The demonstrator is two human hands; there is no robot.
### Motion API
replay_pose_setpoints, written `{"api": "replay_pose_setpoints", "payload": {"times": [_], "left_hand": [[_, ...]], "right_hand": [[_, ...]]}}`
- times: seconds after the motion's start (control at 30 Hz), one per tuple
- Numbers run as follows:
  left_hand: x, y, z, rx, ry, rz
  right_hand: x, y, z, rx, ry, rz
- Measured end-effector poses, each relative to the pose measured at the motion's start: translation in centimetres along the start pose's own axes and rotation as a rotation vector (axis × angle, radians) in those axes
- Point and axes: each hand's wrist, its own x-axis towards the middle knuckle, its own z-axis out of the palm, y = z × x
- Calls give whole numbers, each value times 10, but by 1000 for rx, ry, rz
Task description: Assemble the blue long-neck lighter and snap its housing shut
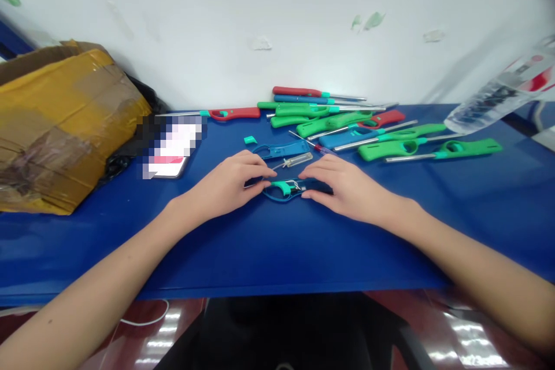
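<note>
A blue lighter half-shell (281, 198) lies on the blue table with a teal trigger (282, 187) and small wired parts inside. My left hand (232, 182) pinches its left end between thumb and fingers. My right hand (342, 185) grips the shell's right end, covering part of it. Just beyond lie the other blue half-shell (286, 149), a clear fuel tank (300, 159) with a thin tube, and a small teal piece (250, 140). Behind my right hand a thin screwdriver (321, 149) rests on the table.
Green, red and blue lighters (388, 150) lie piled at the back right, with a red one (238, 113) left of them. A taped cardboard box (73, 127) and a phone (176, 147) are on the left. A plastic bottle (485, 104) stands at the right.
</note>
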Motion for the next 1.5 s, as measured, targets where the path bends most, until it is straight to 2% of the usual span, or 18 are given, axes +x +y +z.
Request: {"api": "replay_pose_setpoints", "payload": {"times": [0.17, 0.33, 0.6, 0.8, 0.9, 1.13, 1.3, 1.5], "left_hand": [[-3, 7, -8, 18, -38, -35], [-5, 10, -3, 96, -66, -39], [-4, 18, 19, 152, 96, -57], [-1, 19, 25, 51, 112, -155], [0, 18, 26, 23, 109, -201], [0, 21, 27, 40, 132, -188], [1, 23, 26, 53, 124, -225], [1, 24, 26, 58, 113, -236]], "right_hand": [[0, -1, -2, 10, -2, 1], [0, -4, -5, 22, -9, 26], [9, -16, -1, 82, 42, 33], [31, -25, 5, 100, 29, 32], [39, -28, 7, 79, -19, 105], [55, -34, 3, 79, -226, 323], [60, -36, 3, -12, -285, 269], [60, -36, 0, -20, -325, 215]]}}
